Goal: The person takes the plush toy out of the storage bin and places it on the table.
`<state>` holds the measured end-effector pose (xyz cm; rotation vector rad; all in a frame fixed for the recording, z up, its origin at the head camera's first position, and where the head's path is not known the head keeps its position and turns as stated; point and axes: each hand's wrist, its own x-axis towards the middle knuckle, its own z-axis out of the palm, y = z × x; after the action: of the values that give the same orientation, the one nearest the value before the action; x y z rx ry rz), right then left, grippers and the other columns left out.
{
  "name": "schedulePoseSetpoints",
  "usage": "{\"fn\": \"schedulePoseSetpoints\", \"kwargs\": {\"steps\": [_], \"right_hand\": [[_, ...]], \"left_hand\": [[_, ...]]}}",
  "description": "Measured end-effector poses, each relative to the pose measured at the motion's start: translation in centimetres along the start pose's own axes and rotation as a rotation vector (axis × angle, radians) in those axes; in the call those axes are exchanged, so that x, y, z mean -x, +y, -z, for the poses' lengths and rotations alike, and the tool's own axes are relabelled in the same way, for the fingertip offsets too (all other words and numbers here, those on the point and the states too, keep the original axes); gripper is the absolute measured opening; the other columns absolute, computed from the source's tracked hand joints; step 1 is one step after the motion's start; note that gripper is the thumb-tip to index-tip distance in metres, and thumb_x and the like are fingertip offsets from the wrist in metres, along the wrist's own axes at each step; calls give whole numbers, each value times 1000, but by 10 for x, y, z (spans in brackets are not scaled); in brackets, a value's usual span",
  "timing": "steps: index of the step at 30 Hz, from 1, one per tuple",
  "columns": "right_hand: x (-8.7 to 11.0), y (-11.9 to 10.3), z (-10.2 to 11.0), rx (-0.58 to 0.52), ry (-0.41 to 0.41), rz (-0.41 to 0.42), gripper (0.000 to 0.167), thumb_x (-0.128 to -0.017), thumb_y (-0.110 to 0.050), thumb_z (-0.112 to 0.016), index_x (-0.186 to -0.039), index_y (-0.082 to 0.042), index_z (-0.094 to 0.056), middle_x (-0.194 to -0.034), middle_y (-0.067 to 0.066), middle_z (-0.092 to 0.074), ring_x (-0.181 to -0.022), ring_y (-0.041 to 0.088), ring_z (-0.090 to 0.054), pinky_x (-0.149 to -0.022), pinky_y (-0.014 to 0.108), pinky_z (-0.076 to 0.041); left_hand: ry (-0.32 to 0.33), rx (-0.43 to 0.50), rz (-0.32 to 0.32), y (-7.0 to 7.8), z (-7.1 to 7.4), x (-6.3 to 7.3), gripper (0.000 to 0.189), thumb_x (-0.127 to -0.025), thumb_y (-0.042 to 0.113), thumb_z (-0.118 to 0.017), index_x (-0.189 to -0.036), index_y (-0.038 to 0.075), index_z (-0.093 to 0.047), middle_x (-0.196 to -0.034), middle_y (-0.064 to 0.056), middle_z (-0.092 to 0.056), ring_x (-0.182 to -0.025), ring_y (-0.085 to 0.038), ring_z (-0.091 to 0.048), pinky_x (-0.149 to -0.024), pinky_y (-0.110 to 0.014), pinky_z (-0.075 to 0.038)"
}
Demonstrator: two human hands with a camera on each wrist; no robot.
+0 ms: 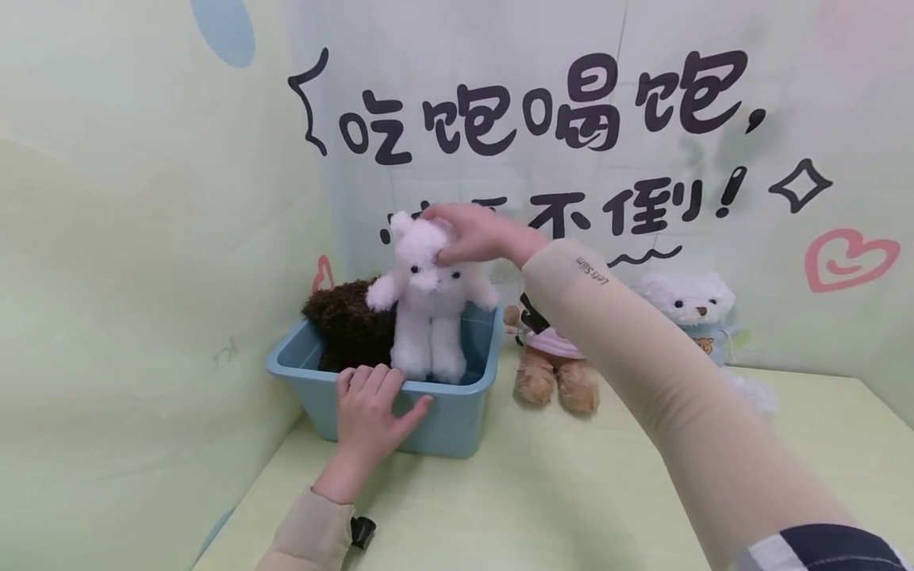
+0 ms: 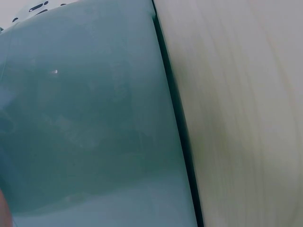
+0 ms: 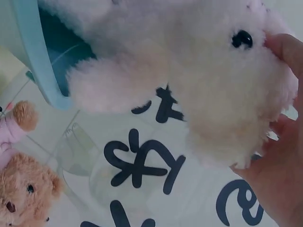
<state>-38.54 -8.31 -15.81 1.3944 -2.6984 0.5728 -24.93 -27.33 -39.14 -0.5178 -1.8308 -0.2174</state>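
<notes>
A pale pink plush bear (image 1: pixel 428 309) is upright at the blue plastic bin (image 1: pixel 443 420), its legs inside the front rim. My right hand (image 1: pixel 474 230) grips it by the top of the head, thumb on the forehead. In the right wrist view, the plush bear's fluffy head (image 3: pixel 213 94) fills the space beside my fingers. My left hand (image 1: pixel 371 412) holds the bin's front rim, its fingers bent over the edge and the thumb outside. A dark brown plush toy (image 1: pixel 350 317) lies in the bin's left part. The left wrist view shows mostly the bin's outer wall (image 2: pixel 90 118).
Right of the bin sits a brown teddy bear (image 1: pixel 557 381) in pink, partly behind my right forearm. A white teddy bear (image 1: pixel 693 301) in light blue sits farther right. A printed backdrop (image 1: pixel 485 47) stands behind the pale table (image 1: pixel 500 507), another wall at left.
</notes>
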Motion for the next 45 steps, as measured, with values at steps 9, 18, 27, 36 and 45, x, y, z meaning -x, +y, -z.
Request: {"fn": "schedulePoseSetpoints", "kwargs": {"steps": [9,18,27,36,45], "right_hand": [[6,10,9,22,134,-8,69,-83,-21,-68,-146,-18,-39,-130,10,-52,-106,21,-49,-91,38,-41],[7,17,-8,40,143,-100,66,-93,-32,-58,-152,-32,-27,-133,18,-45,-104,26,-51,-87,43,-43],[4,12,-16,194,217,-103,57,-99,-27,-48,-153,-24,-29,-155,15,-27,-137,32,-33,-107,52,-29],[-1,8,-31,295,267,-180,78,-91,-53,-55,-154,-23,-21,-158,8,-19,-143,29,-20,-107,59,-21],[-3,12,-52,385,389,-220,105,-68,-66,-75,-151,-32,-21,-155,17,-20,-139,36,-25,-103,60,-27]], "left_hand": [[-7,-7,14,-2,1,0,49,-90,56,-51,-80,8,-55,-71,-6,-50,-67,-28,-45,-77,-51,-32],[-11,-6,9,-1,0,3,49,-90,55,-51,-80,8,-56,-71,-6,-50,-67,-28,-45,-77,-50,-32],[-14,-6,16,-2,1,2,49,-90,56,-50,-81,8,-56,-71,-6,-51,-67,-28,-45,-77,-51,-32],[0,2,5,-2,0,0,49,-90,56,-51,-81,8,-56,-71,-6,-50,-66,-28,-45,-77,-50,-32],[5,-2,2,0,-2,0,50,-90,56,-51,-81,8,-56,-71,-6,-51,-66,-28,-45,-76,-50,-32]]}}
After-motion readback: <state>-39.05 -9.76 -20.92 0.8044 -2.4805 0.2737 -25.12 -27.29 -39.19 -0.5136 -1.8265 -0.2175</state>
